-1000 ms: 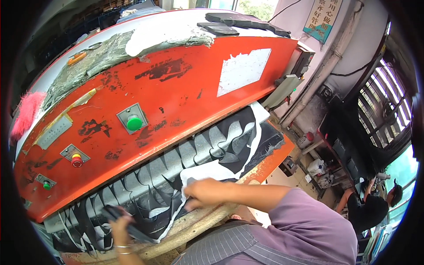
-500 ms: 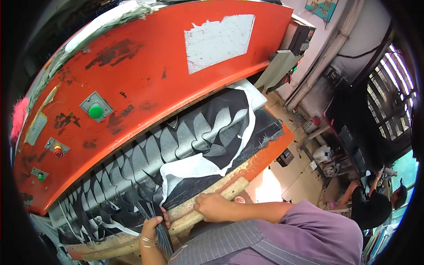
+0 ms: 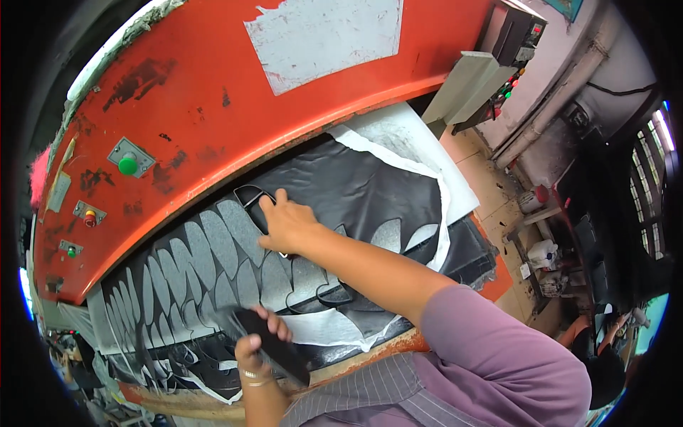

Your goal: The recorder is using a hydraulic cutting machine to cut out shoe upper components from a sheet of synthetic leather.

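My left hand (image 3: 260, 349) is closed around a stack of dark cut pieces (image 3: 276, 349), held upright near the front edge of the machine bed and slightly blurred. My right hand (image 3: 288, 224) reaches across the bed, its fingers closed on a thin metal cutting die (image 3: 249, 193) that rests on a black leather-like sheet (image 3: 363, 185). The hand covers part of the die; its far loop shows beyond the fingers. To the left of the die the sheet is cut into a row of leaf-shaped openings, with a grey surface (image 3: 231, 228) showing through them.
A large red press beam (image 3: 213, 121) with green and red buttons spans the bed's far side. White ragged sheet edging (image 3: 445, 206) lies at the right. A control box (image 3: 516, 35) stands at the back right. Another person (image 3: 605, 363) is at the far right.
My right hand has gone from the pale front rail to the die on the sheet. A broad uncut stretch of the sheet now lies spread at the right. My left hand has lifted the stack.
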`<state>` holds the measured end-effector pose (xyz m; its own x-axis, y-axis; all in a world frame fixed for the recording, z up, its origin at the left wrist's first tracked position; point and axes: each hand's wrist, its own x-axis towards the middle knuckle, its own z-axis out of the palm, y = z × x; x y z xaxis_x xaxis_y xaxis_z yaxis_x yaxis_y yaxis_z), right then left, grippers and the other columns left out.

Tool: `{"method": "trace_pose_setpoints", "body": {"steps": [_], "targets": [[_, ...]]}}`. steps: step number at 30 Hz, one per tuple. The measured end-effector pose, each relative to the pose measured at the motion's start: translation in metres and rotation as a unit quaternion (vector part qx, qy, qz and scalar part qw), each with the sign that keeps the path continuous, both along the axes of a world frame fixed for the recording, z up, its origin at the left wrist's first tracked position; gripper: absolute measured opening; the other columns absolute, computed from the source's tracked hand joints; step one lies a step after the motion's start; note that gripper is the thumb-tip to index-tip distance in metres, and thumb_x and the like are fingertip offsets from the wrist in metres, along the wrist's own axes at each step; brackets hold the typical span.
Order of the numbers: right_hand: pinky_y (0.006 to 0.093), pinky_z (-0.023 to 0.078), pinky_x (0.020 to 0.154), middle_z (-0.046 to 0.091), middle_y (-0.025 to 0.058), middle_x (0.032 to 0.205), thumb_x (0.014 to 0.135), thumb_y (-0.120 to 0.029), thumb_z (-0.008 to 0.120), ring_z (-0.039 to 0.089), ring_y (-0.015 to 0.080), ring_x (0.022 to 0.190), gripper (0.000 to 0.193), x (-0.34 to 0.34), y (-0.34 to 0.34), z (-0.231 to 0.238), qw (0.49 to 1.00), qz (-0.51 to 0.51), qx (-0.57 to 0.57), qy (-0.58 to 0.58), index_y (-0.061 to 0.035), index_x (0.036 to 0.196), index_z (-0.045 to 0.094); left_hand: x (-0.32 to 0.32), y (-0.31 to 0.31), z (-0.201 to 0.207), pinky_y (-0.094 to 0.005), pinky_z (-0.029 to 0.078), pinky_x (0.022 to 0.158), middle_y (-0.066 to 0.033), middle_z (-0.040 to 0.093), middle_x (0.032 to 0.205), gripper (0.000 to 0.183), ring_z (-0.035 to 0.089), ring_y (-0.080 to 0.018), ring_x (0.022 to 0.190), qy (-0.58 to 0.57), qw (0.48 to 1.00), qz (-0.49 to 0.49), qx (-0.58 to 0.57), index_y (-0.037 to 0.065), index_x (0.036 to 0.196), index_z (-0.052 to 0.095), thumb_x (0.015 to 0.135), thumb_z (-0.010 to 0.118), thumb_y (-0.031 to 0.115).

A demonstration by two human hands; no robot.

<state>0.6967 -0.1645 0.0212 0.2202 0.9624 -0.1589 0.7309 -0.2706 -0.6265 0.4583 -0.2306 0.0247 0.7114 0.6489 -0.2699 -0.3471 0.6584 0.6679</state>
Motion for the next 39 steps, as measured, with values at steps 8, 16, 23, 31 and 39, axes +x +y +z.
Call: {"method": "trace_pose_setpoints", "body": {"steps": [8, 16, 23, 31, 39], "targets": [[0.0435, 0.052, 0.079, 0.048, 0.0259, 0.112, 0.068, -0.032, 0.074, 0.061, 0.0396, 0.097, 0.059, 0.012, 0.001, -0.015, 0.999, 0.005, 0.026, 0.035, 0.0000, 0.111, 0.050, 0.042, 0.032, -0.021, -0.0424, 0.052, 0.085, -0.0150, 0.059, 0.110, 0.037, 0.059, -0.0278, 0.097, -0.049, 0.978, 0.191, -0.070, 0.005, 0.114, 0.054, 0.078, 0.058, 0.013], [0.0360, 0.041, 0.091, 0.053, 0.0147, 0.107, 0.076, -0.033, 0.074, 0.051, 0.0260, 0.105, 0.047, 0.022, -0.064, -0.005, 0.936, 0.171, 0.160, 0.263, -0.0057, 0.110, 0.057, 0.037, 0.029, -0.020, -0.0381, 0.049, 0.089, -0.0210, 0.054, 0.129, 0.041, 0.058, -0.0297, 0.108, -0.044, 0.980, 0.189, -0.042, 0.004, 0.125, 0.049, 0.089, 0.055, 0.023], [0.0411, 0.048, 0.088, 0.043, 0.0261, 0.117, 0.077, -0.034, 0.067, 0.058, 0.0410, 0.096, 0.053, -0.014, -0.120, 0.022, 0.933, 0.292, -0.122, 0.169, -0.0114, 0.124, 0.059, 0.027, 0.014, -0.024, -0.0309, 0.050, 0.082, -0.0082, 0.064, 0.103, 0.034, 0.063, -0.0179, 0.090, 0.172, 0.978, 0.059, 0.105, 0.001, 0.112, 0.058, 0.086, 0.070, 0.019], [0.0452, 0.050, 0.087, 0.049, 0.0269, 0.120, 0.075, -0.044, 0.063, 0.061, 0.0413, 0.099, 0.047, 0.027, -0.064, 0.004, 0.992, 0.004, -0.064, -0.110, -0.0115, 0.109, 0.067, 0.034, 0.017, -0.046, -0.0304, 0.045, 0.089, -0.0081, 0.059, 0.110, 0.054, 0.057, -0.0167, 0.098, 0.209, 0.959, 0.140, 0.129, -0.003, 0.124, 0.048, 0.081, 0.074, 0.017], [0.0450, 0.031, 0.107, 0.052, 0.0167, 0.130, 0.068, -0.060, 0.072, 0.037, 0.0323, 0.133, 0.067, 0.069, -0.066, -0.045, 0.991, 0.051, 0.102, -0.064, -0.0119, 0.115, 0.064, 0.028, 0.023, -0.038, -0.0306, 0.046, 0.089, -0.0096, 0.060, 0.109, 0.057, 0.057, -0.0174, 0.098, 0.153, 0.977, 0.142, 0.050, -0.003, 0.122, 0.048, 0.078, 0.078, 0.018]]}}
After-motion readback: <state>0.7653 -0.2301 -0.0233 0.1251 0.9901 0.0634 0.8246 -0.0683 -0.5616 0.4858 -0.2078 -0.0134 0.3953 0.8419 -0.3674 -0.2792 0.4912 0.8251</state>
